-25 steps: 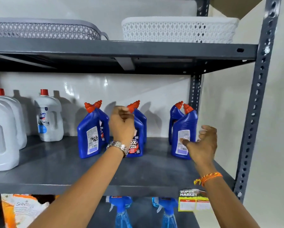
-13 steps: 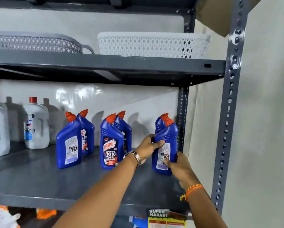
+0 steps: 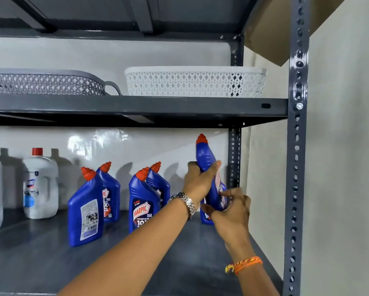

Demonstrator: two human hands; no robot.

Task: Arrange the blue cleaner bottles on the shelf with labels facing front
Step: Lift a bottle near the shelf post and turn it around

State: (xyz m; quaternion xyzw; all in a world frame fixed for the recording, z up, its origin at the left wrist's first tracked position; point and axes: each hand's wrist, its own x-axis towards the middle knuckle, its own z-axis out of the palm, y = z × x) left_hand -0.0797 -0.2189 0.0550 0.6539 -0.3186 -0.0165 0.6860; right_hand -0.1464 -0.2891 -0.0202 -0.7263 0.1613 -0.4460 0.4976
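Several blue cleaner bottles with red caps stand on the grey shelf (image 3: 51, 263). The front left bottle (image 3: 85, 212) shows its back label; the one behind it (image 3: 111, 195) faces front. In the middle, a bottle (image 3: 143, 206) shows its Harpic label, with another (image 3: 159, 185) behind it. At the right, a tilted bottle (image 3: 205, 154) is lifted off the shelf. My left hand (image 3: 198, 182) grips its middle and my right hand (image 3: 232, 210) holds its lower end. Below them the base of one more bottle (image 3: 206, 218) stands on the shelf, mostly hidden.
Two white jugs (image 3: 40, 184) with red caps stand at the left of the shelf. On the shelf above sit a grey basket (image 3: 42, 84) and a white basket (image 3: 196, 82). The rack's upright post (image 3: 295, 167) stands close on the right, with a cardboard box (image 3: 275, 24) overhead.
Both hands went to the front right bottle, gripped it and lifted it off the shelf, tilting and turning it. The middle front bottle now shows its front label.
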